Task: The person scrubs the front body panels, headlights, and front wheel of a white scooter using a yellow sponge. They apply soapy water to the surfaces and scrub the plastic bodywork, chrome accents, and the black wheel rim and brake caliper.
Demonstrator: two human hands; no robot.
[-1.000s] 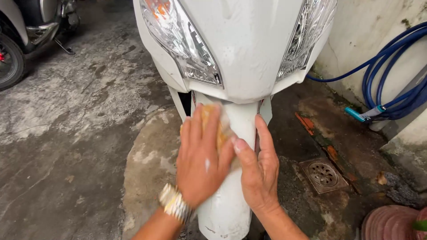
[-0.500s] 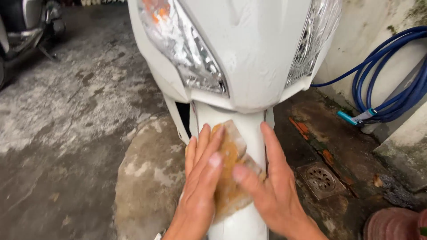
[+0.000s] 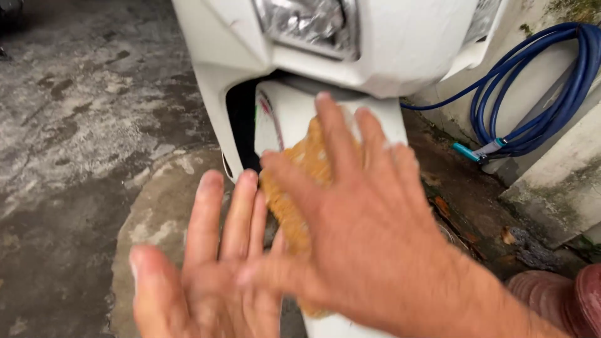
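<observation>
Your right hand [image 3: 369, 250] lies flat, fingers spread, pressing an orange-brown cloth [image 3: 300, 181] against the white front fender [image 3: 282, 119] of the scooter, just below the headlight [image 3: 307, 25]. Your left hand [image 3: 213, 275] hovers near and to the left, fingers straight and close together, holding nothing. The fender's upper part looks wet; streaks show near its left edge, so wiping seems partway done. Blue hose [image 3: 538, 94] far right.

Open wet floor [image 3: 81, 125] on the left, lots of room there. Blocked far ahead by the white scooter [image 3: 400, 44]. Tight on the right: blue hose [image 3: 538, 94], wall [image 3: 563, 181] and red pot [image 3: 557, 300].
</observation>
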